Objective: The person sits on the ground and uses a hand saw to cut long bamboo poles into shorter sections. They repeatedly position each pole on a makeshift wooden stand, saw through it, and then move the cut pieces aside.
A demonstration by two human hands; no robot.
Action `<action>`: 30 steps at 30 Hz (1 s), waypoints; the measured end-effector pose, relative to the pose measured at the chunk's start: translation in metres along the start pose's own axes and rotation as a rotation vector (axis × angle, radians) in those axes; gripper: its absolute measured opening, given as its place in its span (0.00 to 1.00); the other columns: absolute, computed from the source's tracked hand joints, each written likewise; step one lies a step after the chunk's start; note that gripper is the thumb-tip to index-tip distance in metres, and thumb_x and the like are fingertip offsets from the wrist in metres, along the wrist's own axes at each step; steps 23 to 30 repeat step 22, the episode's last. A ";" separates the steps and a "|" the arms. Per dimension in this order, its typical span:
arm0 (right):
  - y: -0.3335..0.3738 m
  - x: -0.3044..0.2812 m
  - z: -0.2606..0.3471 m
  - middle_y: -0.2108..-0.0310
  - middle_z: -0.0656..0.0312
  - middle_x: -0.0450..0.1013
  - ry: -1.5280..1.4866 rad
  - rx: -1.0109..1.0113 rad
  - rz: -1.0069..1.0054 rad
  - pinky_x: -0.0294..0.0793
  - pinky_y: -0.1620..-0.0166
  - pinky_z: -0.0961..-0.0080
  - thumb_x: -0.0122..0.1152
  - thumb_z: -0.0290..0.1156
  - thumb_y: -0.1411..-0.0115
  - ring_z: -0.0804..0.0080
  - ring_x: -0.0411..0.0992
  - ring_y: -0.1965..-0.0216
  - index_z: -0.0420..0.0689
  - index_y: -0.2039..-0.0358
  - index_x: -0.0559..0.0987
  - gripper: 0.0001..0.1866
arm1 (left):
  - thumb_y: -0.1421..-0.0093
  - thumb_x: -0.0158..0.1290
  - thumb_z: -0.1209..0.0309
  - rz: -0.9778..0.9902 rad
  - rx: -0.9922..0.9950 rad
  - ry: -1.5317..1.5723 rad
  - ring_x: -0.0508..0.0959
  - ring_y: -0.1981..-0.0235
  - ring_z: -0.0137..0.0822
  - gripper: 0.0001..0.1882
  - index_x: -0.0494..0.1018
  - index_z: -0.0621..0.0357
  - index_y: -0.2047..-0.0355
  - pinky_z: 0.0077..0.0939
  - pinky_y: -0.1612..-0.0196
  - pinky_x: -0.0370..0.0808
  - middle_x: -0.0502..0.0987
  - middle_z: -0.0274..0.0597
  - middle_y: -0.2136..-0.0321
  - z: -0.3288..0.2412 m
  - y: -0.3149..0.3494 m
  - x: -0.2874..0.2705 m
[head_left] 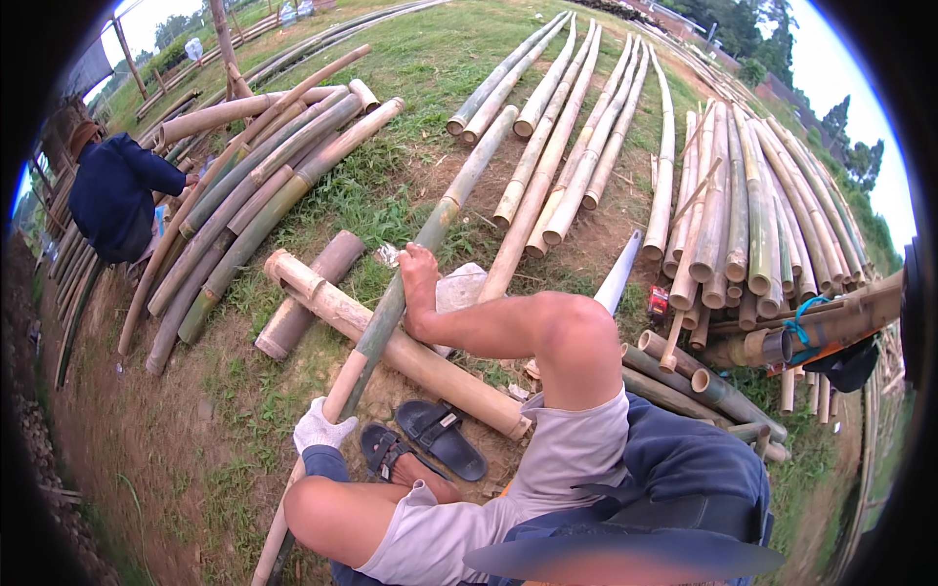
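My left hand [324,427], in a white knit glove, is closed round a long bamboo pole [391,308]. The pole slants from the lower left up to the middle. Its upper stretch is green-grey; much of its lower stretch is pale. It lies across a thick, pale bamboo length [445,379], which rests on a shorter brown bamboo piece [278,327]. My bare right foot [420,283] presses against the pole. On my right a dark blue sleeve [674,454] shows, but the hand is out of sight. A blurred shape [625,559] covers the bottom edge.
Black sandals [440,438] lie before me. A pale tapered blade [618,273] stands beyond my right knee. Several bamboo poles [586,146] lie ahead, with a large stack [733,225] at right. Another person [122,190] sits by the bamboo pile [254,215] at left.
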State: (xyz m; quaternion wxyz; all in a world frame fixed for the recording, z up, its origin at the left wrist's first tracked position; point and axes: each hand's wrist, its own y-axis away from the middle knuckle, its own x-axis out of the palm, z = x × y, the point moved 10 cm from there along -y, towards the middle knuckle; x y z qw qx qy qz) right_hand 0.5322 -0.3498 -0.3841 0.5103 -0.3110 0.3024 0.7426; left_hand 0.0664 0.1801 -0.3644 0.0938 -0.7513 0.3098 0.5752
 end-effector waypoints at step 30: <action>0.123 -0.064 0.322 0.61 0.62 0.81 -0.910 -0.328 0.563 0.81 0.54 0.69 0.73 0.36 0.26 0.71 0.80 0.60 0.38 0.31 0.77 0.28 | 0.52 0.76 0.37 0.031 -0.046 -0.092 0.89 0.48 0.55 0.48 0.77 0.41 0.34 0.51 0.44 0.84 0.89 0.53 0.50 0.000 -0.002 -0.002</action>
